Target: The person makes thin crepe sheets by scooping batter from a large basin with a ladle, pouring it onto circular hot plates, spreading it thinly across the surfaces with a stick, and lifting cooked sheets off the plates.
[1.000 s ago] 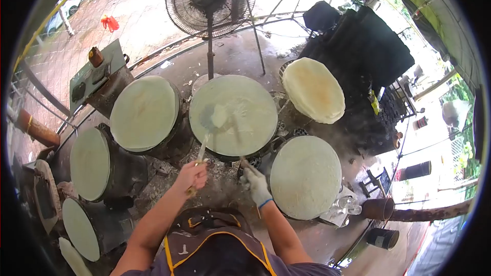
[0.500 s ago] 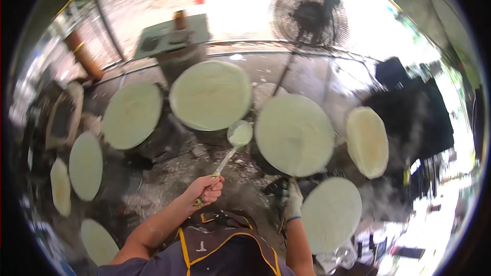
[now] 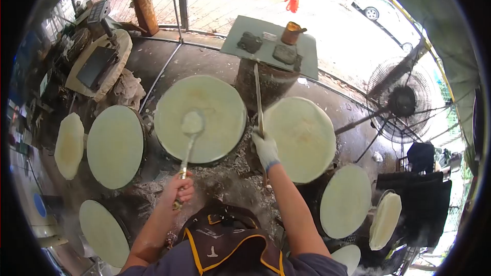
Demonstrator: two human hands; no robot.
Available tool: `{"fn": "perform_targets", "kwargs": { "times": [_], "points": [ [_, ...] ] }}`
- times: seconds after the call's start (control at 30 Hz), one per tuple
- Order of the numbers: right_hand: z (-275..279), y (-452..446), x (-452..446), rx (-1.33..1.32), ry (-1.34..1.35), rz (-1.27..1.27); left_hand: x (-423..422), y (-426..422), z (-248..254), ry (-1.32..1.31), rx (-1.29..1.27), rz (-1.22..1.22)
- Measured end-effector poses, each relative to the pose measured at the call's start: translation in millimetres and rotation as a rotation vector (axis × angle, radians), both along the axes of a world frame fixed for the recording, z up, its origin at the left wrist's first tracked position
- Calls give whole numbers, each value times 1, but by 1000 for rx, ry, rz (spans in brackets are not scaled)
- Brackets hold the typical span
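My left hand (image 3: 178,193) is wrapped round the handle of a ladle (image 3: 187,156). Pale batter shows in the ladle's bowl, which is over a large round flatbread (image 3: 215,102) on a griddle; I cannot tell whether it touches. A white glove covers my right hand (image 3: 265,149), closed on a long thin flat stick (image 3: 259,92). That stick points away from me, between the middle flatbread and another pale round flatbread (image 3: 299,140) to its right.
More pale rounds lie on griddles, including a left one (image 3: 115,148) and a right one (image 3: 346,202). A green board (image 3: 240,33) with a rusty can (image 3: 291,33) stands ahead. A fan (image 3: 402,101) is at right, a scale (image 3: 97,66) at left.
My view has turned left, so the fan and board appear farther right. The ladle has gone from between two griddles to over a flatbread. My right hand has moved forward with the stick.
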State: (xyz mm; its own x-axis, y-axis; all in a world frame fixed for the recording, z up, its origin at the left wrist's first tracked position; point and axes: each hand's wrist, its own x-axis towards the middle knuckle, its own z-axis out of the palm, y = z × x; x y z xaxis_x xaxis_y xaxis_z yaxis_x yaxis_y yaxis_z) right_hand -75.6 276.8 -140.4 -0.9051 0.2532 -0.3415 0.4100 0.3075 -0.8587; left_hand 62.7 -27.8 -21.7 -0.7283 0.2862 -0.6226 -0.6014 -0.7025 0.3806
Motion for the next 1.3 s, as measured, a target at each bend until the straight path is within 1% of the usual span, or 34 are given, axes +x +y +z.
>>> {"fn": "perform_targets", "kwargs": {
  "times": [0.07, 0.13, 0.27, 0.43, 0.53, 0.6, 0.67, 0.7, 0.8, 0.87, 0.93, 0.97, 1.03, 1.07, 1.1, 1.2, 1.3],
  "points": [
    [7, -32, -50, 92, 32, -34, -10, -34, -3, 27, -17, 96],
    [5, -55, -76, 178, 63, -76, -16, -61, -3, 39, -20, 196],
    [11, -84, -76, 455, -101, 106, -22, -97, 3, 28, 3, 407],
    [39, -111, -87, 80, 146, -20, -28, -127, 9, 59, 5, 542],
    [79, -118, -76, -265, 209, -146, -31, -133, 14, 99, -16, 564],
    [80, -99, -69, -381, 234, -210, -35, -134, 16, 127, -46, 563],
    [81, -64, -52, -450, 305, -359, -39, -131, 14, 137, -74, 528],
    [85, -39, -41, -497, 270, -484, -40, -132, 8, 142, -40, 507],
    [74, 59, 5, -387, 226, -696, -55, -132, -14, 142, 66, 397],
    [43, 127, 44, -194, 196, -773, -68, -120, -14, 124, 117, 328],
    [10, 176, 72, 4, 185, -842, -82, -99, -11, 90, 94, 278],
    [0, 193, 83, 49, 144, -837, -88, -91, -9, 78, 76, 268],
    [-39, 229, 97, 267, 83, -811, -98, -73, -5, 64, 83, 205],
    [-49, 241, 99, 373, 51, -786, -101, -63, -3, 58, 85, 184],
    [-8, 228, 93, 341, -11, -782, -104, -53, 1, 60, 67, 157],
    [-17, 254, 78, 497, 83, -796, -105, -25, 8, 61, 10, 84],
    [-34, 271, 76, 393, 383, -856, -103, -8, 10, 49, -27, 13]
  ]
}}
